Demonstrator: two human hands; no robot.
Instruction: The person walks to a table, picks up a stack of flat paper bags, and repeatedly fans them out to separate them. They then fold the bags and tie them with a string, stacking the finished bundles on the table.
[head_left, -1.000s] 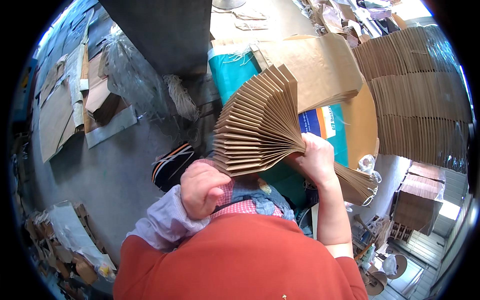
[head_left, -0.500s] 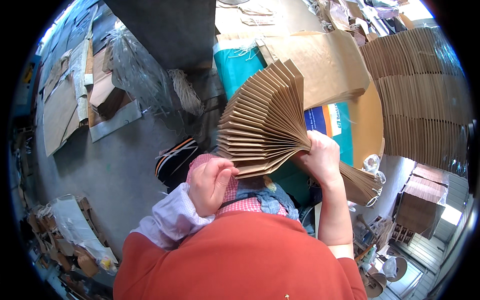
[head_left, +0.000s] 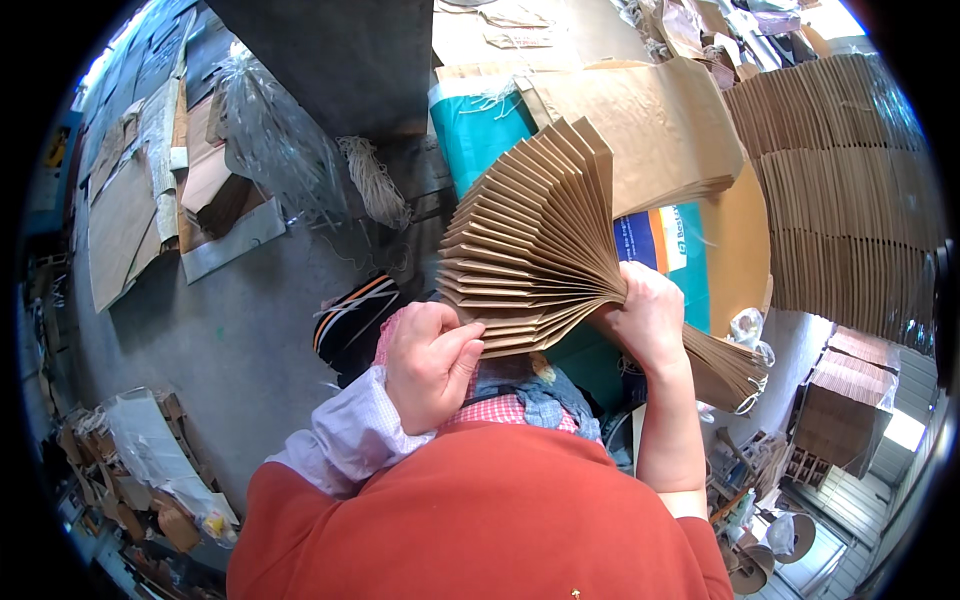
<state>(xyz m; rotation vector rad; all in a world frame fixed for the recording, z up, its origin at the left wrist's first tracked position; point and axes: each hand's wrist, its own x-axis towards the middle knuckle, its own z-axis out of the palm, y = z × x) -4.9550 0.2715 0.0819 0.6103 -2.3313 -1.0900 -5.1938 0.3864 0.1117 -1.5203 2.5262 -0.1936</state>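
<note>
A thick stack of brown paper bags (head_left: 530, 240) spreads like a fan in front of me, its folded ends apart on the left. My right hand (head_left: 652, 315) is closed round the gathered middle of the stack. Beyond that hand the bags run on to the lower right, where white string handles (head_left: 748, 398) show at their ends. At the fan's near left corner my left hand (head_left: 428, 365) is closed, thumb and forefinger pinching the edge of the nearest bags. Its other fingers are curled and partly hidden.
Flat brown paper bags (head_left: 640, 120) lie behind the fan on teal sheeting (head_left: 480, 135). Tall stacks of brown bags (head_left: 840, 190) stand at the right. On the left are clear plastic wrap (head_left: 275, 130), a bundle of white string (head_left: 373, 185) and flattened cardboard (head_left: 125, 225) on the floor.
My left hand has shifted slightly right and up, its fingertips now on the near corner of the fan. My right hand keeps its hold, and the fan has hardly moved.
</note>
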